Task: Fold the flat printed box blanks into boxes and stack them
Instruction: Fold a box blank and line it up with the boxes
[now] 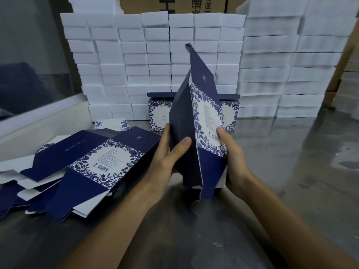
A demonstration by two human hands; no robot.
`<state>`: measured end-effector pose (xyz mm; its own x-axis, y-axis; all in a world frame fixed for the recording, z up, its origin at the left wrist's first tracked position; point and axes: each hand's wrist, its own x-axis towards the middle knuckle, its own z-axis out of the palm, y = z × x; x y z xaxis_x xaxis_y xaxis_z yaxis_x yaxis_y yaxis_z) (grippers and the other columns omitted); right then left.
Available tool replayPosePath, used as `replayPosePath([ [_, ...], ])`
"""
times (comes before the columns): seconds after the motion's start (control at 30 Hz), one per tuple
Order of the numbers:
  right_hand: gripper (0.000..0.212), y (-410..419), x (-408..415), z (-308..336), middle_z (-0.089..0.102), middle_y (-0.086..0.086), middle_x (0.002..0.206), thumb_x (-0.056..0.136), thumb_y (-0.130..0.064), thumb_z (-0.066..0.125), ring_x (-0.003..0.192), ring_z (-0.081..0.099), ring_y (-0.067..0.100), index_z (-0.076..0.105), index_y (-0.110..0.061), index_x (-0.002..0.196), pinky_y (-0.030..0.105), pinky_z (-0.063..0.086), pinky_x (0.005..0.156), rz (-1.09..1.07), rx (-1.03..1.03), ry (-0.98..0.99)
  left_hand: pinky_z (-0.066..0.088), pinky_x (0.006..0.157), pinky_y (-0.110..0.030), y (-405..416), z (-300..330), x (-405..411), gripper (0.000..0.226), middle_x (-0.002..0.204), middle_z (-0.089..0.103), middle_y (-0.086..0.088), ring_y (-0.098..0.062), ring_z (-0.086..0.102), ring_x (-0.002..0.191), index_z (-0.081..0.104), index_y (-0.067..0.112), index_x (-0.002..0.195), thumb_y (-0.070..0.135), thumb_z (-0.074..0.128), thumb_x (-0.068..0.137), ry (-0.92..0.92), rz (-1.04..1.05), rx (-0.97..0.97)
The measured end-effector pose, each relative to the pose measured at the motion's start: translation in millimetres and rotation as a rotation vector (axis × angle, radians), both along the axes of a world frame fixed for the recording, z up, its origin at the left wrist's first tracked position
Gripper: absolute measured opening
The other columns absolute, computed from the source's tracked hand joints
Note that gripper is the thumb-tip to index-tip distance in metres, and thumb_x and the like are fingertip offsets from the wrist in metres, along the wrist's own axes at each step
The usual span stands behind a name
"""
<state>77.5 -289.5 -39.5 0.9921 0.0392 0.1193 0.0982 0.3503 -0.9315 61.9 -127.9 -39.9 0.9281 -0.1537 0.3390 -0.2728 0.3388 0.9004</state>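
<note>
Between your hands: box blank [196, 121] upright, half-opened | left hand [167, 152] and right hand [231, 152] clamp its sides | light, stiff card, likely creases easily | grip panels near folds, not flaps.

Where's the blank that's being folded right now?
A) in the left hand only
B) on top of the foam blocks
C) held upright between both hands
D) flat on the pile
C: the box blank stands on end over the metal table, the left hand gripping its dark side and the right hand its printed side.
</note>
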Motion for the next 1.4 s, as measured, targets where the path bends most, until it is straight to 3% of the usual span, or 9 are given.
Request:
replayPosePath([
  [0.3, 0.053, 1.2, -10.3, 8.7, 0.074, 0.012, 0.114, 0.101, -0.050, 0.042, 0.088, 0.075, 0.023, 0.065, -0.011, 0.129, 0.030, 0.059, 0.063, 0.188, 0.173, 0.095, 0.039, 0.111, -0.027, 9.5, -1.8, -6.6, 0.109, 0.159, 0.007, 0.016, 0.004, 0.021, 0.143, 0.033, 0.039, 0.145, 0.085, 0.067, 0.052, -0.330, 0.277, 0.471],
  [0.43, 0.057, -0.7, -8.8, 8.8, 0.070, 0.015, 0.123, 0.100, -0.049, 0.041, 0.106, 0.070, 0.031, 0.063, -0.009, 0.133, 0.038, 0.058, 0.082, 0.156, 0.077, 0.045, 0.031, 0.116, -0.043, 6.9, -5.1, -4.6, 0.101, 0.157, 0.023, 0.011, -0.007, 0.021, 0.145, 0.033, 0.028, 0.150, 0.065, 0.076, 0.067, -0.478, 0.447, 0.733],
  [0.63, 0.048, 2.3, -16.1, 10.0, 0.074, -0.007, 0.117, 0.089, -0.065, 0.050, 0.108, 0.070, 0.013, 0.074, -0.036, 0.118, 0.032, 0.057, 0.091, 0.170, -0.145, -0.110, 0.047, 0.088, -0.019, 11.8, -3.3, 0.0, 0.071, 0.123, 0.052, 0.014, 0.000, 0.051, 0.116, 0.052, 0.029, 0.133, 0.072, 0.054, 0.077, -0.416, 0.638, 0.639],
  [0.7, 0.085, 4.2, -17.6, 9.8, 0.061, -0.024, 0.132, 0.076, -0.060, 0.068, 0.123, 0.059, 0.000, 0.041, -0.031, 0.152, 0.028, 0.049, 0.105, 0.107, -0.233, -0.211, 0.042, 0.080, -0.006, 10.4, -1.2, -0.8, 0.066, 0.114, 0.054, 0.014, 0.005, 0.054, 0.106, 0.054, 0.032, 0.124, 0.075, 0.057, 0.074, -0.394, 0.704, 0.621],
  [0.8, 0.105, 13.2, -22.7, 8.5, 0.043, -0.055, 0.121, 0.072, -0.042, 0.080, 0.129, 0.037, -0.022, 0.020, -0.035, 0.158, 0.011, 0.043, 0.104, 0.128, -0.436, -0.345, 0.044, 0.081, -0.009, 9.8, 1.9, -1.9, 0.062, 0.114, 0.058, 0.011, 0.002, 0.057, 0.102, 0.053, 0.032, 0.120, 0.068, 0.061, 0.071, -0.385, 0.698, 0.572],
  [1.03, 0.073, 18.8, -17.9, 0.0, 0.052, -0.041, 0.128, 0.087, -0.008, 0.073, 0.116, 0.043, -0.029, 0.037, -0.035, 0.145, 0.004, 0.041, 0.097, 0.079, -0.427, -0.388, 0.048, 0.072, -0.035, 10.9, 8.3, -4.0, 0.020, 0.102, 0.062, 0.004, -0.012, 0.061, 0.088, 0.051, 0.032, 0.105, 0.045, 0.059, 0.091, -0.339, 0.857, 0.553],
  [1.23, 0.085, 12.4, -13.8, -2.0, 0.050, -0.032, 0.135, 0.075, -0.042, 0.071, 0.112, 0.045, -0.030, 0.038, -0.027, 0.152, -0.002, 0.040, 0.085, 0.122, -0.438, -0.347, 0.039, 0.066, -0.033, 16.1, 7.3, 0.0, 0.018, 0.094, 0.060, -0.004, -0.018, 0.054, 0.079, 0.060, 0.009, 0.106, 0.022, 0.049, 0.100, -0.344, 1.000, 0.551],
  [1.3, 0.080, 13.7, -13.3, -1.3, 0.057, -0.020, 0.133, 0.075, -0.045, 0.069, 0.110, 0.054, -0.023, 0.045, -0.023, 0.148, 0.003, 0.045, 0.085, 0.093, -0.457, -0.323, 0.028, 0.062, -0.027, 20.0, 5.5, 2.5, 0.019, 0.088, 0.054, -0.001, -0.016, 0.047, 0.075, 0.063, 0.002, 0.101, 0.015, 0.049, 0.099, -0.304, 1.061, 0.563],
  [1.4, 0.056, 13.1, -10.8, -3.8, 0.073, 0.007, 0.111, 0.080, -0.052, 0.062, 0.107, 0.069, 0.026, 0.065, -0.018, 0.124, 0.049, 0.055, 0.096, 0.092, -0.457, -0.204, 0.028, 0.056, -0.019, 23.9, 4.7, 5.1, 0.024, 0.083, 0.051, 0.000, -0.016, 0.042, 0.072, 0.065, -0.002, 0.092, 0.014, 0.049, 0.099, -0.266, 1.106, 0.564],
])
